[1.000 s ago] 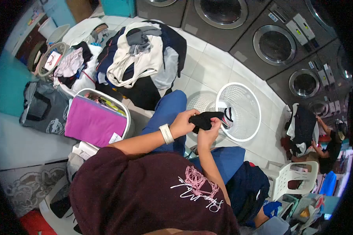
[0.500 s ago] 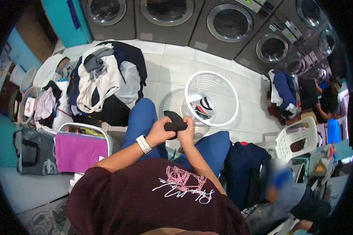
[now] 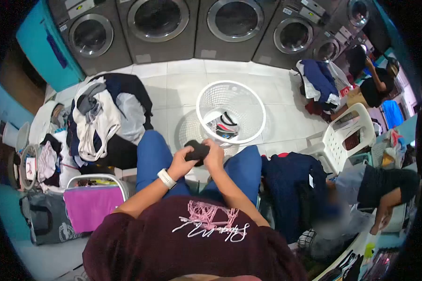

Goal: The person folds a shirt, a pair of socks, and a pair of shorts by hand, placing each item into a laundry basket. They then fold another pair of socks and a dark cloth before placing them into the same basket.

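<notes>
Between my legs, both my hands grip a bunched dark sock [image 3: 198,151]. My left hand [image 3: 179,165], below a white watch on the wrist, closes on its left side. My right hand [image 3: 214,155] pinches the right side. Just beyond the hands a white lattice laundry basket [image 3: 199,105] stands on the tiled floor. Several small folded pieces of clothing [image 3: 227,125], black, red and pale, lie at its bottom.
Dark front-loading machines [image 3: 157,18] line the far wall. A clothes heap [image 3: 94,124] and a purple-covered basket [image 3: 91,203] are at left. At right are dark blue clothes [image 3: 290,187], a white plastic chair [image 3: 344,140] and two other people.
My view has turned to the right and tilted up slightly. Both hands still hold the sock, which looks more compactly bunched. A person at right now leans in with an arm reaching down.
</notes>
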Motion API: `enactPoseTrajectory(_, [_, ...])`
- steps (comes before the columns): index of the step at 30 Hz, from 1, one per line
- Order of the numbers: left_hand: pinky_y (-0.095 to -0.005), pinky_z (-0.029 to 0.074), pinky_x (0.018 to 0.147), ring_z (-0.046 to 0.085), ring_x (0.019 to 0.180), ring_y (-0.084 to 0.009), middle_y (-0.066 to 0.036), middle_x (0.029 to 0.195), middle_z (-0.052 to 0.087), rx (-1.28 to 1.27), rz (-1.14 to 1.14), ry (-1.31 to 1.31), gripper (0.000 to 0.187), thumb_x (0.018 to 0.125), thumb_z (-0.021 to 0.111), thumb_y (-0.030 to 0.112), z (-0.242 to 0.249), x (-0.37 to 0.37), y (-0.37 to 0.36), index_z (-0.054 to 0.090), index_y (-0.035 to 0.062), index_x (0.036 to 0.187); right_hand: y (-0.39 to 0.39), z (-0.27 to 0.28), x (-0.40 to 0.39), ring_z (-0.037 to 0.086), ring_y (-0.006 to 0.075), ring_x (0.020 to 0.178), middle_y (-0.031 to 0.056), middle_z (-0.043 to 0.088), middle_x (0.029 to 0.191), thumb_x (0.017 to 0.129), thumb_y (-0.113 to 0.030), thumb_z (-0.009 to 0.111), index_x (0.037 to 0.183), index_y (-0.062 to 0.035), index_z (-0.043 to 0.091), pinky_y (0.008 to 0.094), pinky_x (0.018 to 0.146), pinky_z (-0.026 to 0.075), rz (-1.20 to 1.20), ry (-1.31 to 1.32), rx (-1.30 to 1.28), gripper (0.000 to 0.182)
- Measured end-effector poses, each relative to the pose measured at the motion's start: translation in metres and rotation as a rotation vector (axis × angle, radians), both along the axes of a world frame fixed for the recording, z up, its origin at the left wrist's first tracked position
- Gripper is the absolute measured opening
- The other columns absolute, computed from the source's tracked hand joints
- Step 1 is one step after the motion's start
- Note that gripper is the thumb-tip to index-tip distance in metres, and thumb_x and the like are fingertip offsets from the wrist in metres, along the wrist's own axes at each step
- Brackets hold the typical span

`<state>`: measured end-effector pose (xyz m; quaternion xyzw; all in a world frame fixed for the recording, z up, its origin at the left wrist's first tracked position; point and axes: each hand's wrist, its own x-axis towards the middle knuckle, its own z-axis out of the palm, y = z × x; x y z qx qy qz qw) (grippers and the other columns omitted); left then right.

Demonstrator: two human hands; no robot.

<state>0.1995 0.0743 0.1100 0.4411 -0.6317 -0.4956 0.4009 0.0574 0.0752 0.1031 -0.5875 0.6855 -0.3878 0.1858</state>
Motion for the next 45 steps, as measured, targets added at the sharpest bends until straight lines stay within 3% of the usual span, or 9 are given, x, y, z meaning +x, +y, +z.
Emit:
enactPoseTrajectory(5, [-0.0239,0.045,0.072,0.055,0.076,-0.0095,-0.001,0.083,0.059,0.453,-0.325,0.24,0.022,0.073,0.062,0.004,0.006,0.003,-0.007,0.059,-0.0008,0.094,0.012,-0.005,-0.007,0.056,0.0389,0.079,0.0208,0.059,0.08,0.06,-0.003,0.06,0.08,-0.0056,0.056,0.0416,0.066,0.043,0.027,-0.029,0.057,0.021])
enactPoseTrajectory(18, [-0.0285,0.049,0.072,0.059,0.078,-0.0164,-0.008,0.09,0.061,0.768,-0.31,0.386,0.033,0.07,0.062,0.007,-0.018,0.004,-0.009,0.057,-0.0052,0.101,0.027,-0.047,0.01,0.058,0.0364,0.088,0.0214,0.061,0.089,0.07,-0.007,0.056,0.097,-0.0033,0.059,0.0395,0.076,0.045,-0.051,-0.382,0.337,0.027])
enactPoseTrajectory(21, [-0.0284,0.047,0.075,0.059,0.081,-0.0161,-0.008,0.094,0.061,0.69,-0.379,0.312,0.033,0.075,0.063,0.013,-0.02,-0.001,-0.011,0.057,-0.0042,0.103,0.022,-0.067,0.007,0.061,0.0309,0.084,0.019,0.063,0.089,0.072,-0.008,0.053,0.098,-0.0028,0.062,0.0367,0.075,0.045,0.008,-0.506,0.471,0.027])
enactPoseTrajectory(23, [-0.027,0.047,0.075,0.058,0.081,-0.0148,-0.008,0.094,0.061,0.64,-0.392,0.272,0.034,0.078,0.064,0.017,-0.021,-0.009,-0.013,0.057,-0.0037,0.104,0.022,-0.061,0.004,0.062,0.028,0.081,0.018,0.063,0.085,0.073,-0.009,0.051,0.095,-0.0012,0.062,0.0358,0.073,0.045,-0.137,-0.671,0.496,0.026])
enactPoseTrajectory(27, [-0.0247,0.046,0.071,0.056,0.079,-0.0121,-0.007,0.091,0.061,0.534,-0.163,0.137,0.031,0.078,0.066,0.02,-0.048,-0.014,-0.019,0.058,-0.0023,0.099,0.014,-0.062,0.0,0.061,0.0251,0.079,0.0166,0.063,0.083,0.074,-0.011,0.051,0.094,-0.0001,0.062,0.0345,0.072,0.045,-0.205,-0.724,0.479,0.025])
enactPoseTrajectory(29, [-0.0237,0.045,0.066,0.055,0.074,-0.0111,-0.006,0.085,0.06,0.28,-0.068,0.04,0.029,0.077,0.066,0.02,-0.054,-0.019,-0.024,0.058,-0.0015,0.095,0.014,-0.055,0.001,0.059,0.0227,0.081,0.0148,0.062,0.085,0.073,-0.008,0.051,0.095,0.0001,0.06,0.0336,0.072,0.045,-0.253,-0.822,0.407,0.025])
enactPoseTrajectory(33, [-0.0234,0.045,0.062,0.053,0.068,-0.0092,-0.003,0.077,0.06,0.307,-0.076,0.04,0.027,0.078,0.067,0.021,-0.049,-0.019,-0.024,0.058,-0.0012,0.091,0.012,-0.046,0.005,0.055,0.0208,0.089,0.0113,0.057,0.095,0.064,0.004,0.049,0.106,0.0006,0.053,0.029,0.077,0.043,-0.339,-0.82,0.345,0.042])
enactPoseTrajectory(42, [-0.0241,0.044,0.063,0.053,0.068,-0.0097,-0.003,0.076,0.06,0.163,-0.046,0.029,0.029,0.082,0.062,0.027,-0.069,-0.007,-0.028,0.061,-0.0014,0.087,0.012,-0.039,-0.004,0.056,0.0191,0.084,0.0095,0.059,0.093,0.066,0.002,0.053,0.105,0.0015,0.055,0.029,0.074,0.044,-0.12,-0.826,0.452,0.039])
enactPoseTrajectory(45, [-0.0248,0.045,0.064,0.053,0.07,-0.0105,-0.004,0.08,0.061,0.221,-0.021,0.159,0.03,0.084,0.059,0.028,-0.069,-0.011,-0.032,0.061,-0.0019,0.089,0.014,-0.03,-0.006,0.057,0.019,0.079,0.0096,0.06,0.09,0.066,0.0,0.055,0.102,0.0059,0.056,0.03,0.072,0.045,-0.076,-1.001,0.54,0.036])
